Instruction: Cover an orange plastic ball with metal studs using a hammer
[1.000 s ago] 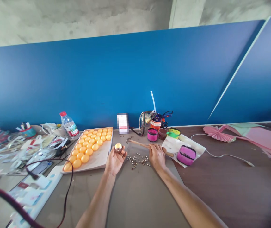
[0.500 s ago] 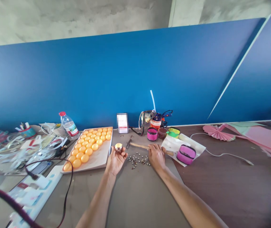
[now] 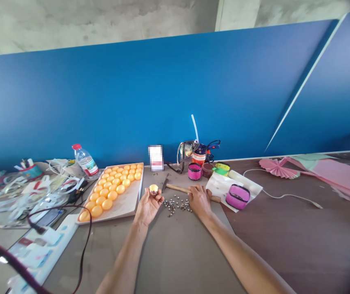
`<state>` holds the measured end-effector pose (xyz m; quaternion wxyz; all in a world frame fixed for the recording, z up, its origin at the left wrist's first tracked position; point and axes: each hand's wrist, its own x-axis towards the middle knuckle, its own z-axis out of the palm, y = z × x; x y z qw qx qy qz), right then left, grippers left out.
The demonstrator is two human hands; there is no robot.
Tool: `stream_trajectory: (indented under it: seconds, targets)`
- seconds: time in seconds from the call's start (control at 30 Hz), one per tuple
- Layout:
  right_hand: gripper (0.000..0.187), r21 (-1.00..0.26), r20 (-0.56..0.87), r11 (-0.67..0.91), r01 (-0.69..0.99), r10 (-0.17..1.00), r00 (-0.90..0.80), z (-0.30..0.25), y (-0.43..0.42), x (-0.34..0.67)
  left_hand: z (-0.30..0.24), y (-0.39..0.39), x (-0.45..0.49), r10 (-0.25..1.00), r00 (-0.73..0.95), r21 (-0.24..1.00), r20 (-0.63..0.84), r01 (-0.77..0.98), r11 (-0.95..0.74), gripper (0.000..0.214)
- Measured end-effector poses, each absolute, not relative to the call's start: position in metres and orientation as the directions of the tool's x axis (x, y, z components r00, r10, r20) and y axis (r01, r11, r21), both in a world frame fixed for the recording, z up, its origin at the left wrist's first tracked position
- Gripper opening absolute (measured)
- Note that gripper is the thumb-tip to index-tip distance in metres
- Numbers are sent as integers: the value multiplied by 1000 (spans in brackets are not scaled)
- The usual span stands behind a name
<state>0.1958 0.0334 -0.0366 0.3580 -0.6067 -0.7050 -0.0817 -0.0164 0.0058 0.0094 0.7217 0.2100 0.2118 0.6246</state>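
My left hand (image 3: 148, 208) is closed around an orange ball (image 3: 153, 188), its lower part covered with dark, shiny studs and its top bare. My right hand (image 3: 199, 202) is wrapped over the wooden handle of a hammer (image 3: 176, 188). The hammer's dark head points left, close to the ball, and the handle end sticks out right of my hand. Small shiny metal studs (image 3: 171, 206) lie scattered on the grey mat between my hands. To the left, a tray (image 3: 133, 196) holds several plain orange balls (image 3: 105, 194) in rows.
A water bottle (image 3: 85, 162), tangled cables and a power strip (image 3: 50, 251) crowd the left. Behind my hands stand a pixelated white box (image 3: 156, 158) and a cup of tools (image 3: 198, 157). Pink pouches (image 3: 237, 197), white paper and a pink paper fan (image 3: 280, 168) are on the right.
The whole view has shifted slightly, so things sit a little further left. Both hands keep their hold, with the ball tipped a little at most.
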Motion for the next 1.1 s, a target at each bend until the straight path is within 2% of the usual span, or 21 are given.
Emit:
stream_trajectory:
  seconds: [0.23,0.4,0.6,0.7,0.87,1.1]
  targets:
    - [12,-332,556,229,915,831,-7,-30,29,193,8,6,-16,990,140,574,-29,-808,132,23]
    - [22,-335,555,184,924,831,36,-27,30,198,7,7,-17,991,131,610,-35,-782,125,24]
    - [21,-299,346,77,951,938,33,-24,28,198,4,8,-17,991,119,618,-67,-775,134,27]
    - [20,-292,309,82,953,951,13,-23,27,197,4,8,-16,991,115,615,-69,-777,133,27]
    - [20,-311,327,105,945,945,3,-20,24,197,5,8,-15,990,110,613,-83,-778,138,27]
    - [32,-355,460,143,924,887,40,-16,20,197,3,9,-13,988,104,629,-112,-762,152,27]
